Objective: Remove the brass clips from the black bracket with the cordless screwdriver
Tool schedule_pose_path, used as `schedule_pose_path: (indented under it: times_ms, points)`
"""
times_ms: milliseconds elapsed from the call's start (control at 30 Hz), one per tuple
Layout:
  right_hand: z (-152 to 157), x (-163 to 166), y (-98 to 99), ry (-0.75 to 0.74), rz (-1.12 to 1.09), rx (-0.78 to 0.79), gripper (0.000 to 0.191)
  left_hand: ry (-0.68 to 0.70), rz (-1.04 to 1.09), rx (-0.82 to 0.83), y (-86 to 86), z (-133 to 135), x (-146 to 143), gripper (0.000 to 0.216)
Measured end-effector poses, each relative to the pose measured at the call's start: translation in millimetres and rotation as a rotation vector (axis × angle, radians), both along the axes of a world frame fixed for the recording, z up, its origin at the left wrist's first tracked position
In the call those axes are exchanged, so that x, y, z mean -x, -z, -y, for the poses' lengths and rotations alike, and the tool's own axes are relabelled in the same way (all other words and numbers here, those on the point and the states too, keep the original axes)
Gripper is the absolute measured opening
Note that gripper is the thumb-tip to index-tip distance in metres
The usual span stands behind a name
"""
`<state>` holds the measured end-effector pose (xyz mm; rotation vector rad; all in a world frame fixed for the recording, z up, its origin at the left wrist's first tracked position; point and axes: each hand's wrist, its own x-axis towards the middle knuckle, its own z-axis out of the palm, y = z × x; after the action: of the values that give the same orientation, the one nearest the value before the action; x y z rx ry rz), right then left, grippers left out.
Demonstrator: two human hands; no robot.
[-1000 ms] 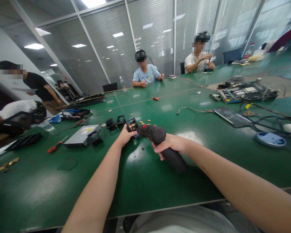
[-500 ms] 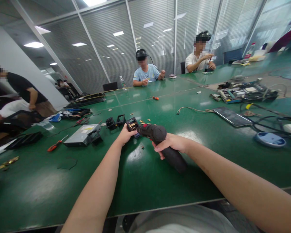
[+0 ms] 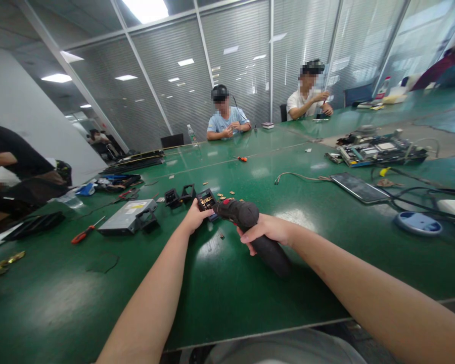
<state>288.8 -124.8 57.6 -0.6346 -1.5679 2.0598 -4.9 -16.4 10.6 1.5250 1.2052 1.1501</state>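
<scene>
My right hand [image 3: 263, 231] is wrapped round the grip of a black cordless screwdriver [image 3: 246, 214] with a red mark on its body. The tool's nose points left, at a small black housing [image 3: 205, 198] with brass-coloured metal parts inside. My left hand [image 3: 194, 216] grips that housing by its near left side, close above the table. Whether the bit touches a screw is too small to tell. Several small brass pieces [image 3: 220, 196] lie just beyond the tool. A tiny part [image 3: 222, 236] sits on the table between my hands.
Two black plastic frames [image 3: 172, 197] stand left of the housing. Further left are a silver drive box [image 3: 128, 217] and an orange screwdriver [image 3: 84, 234]. A phone [image 3: 358, 187], a blue round object [image 3: 419, 223] and a circuit board assembly [image 3: 381, 148] lie to the right. Two people sit across the green table [image 3: 136, 283].
My hands keep the same hold on the housing and the power tool. The view has shifted slightly. Across the table, the person in blue has brought both hands together.
</scene>
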Motion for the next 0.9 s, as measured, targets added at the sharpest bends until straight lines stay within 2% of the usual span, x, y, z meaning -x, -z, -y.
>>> schedule_pose_path:
  times_ms: [267,900]
  points:
    - [0.1,-0.1,0.3,0.005,0.000,0.001,0.027,-0.010,-0.008,0.001,-2.6,2.6,-1.7,0.070]
    - [-0.6,-0.1,1.9,0.000,0.008,-0.010,0.027,-0.014,0.012,0.003,-1.9,1.5,-1.3,0.073]
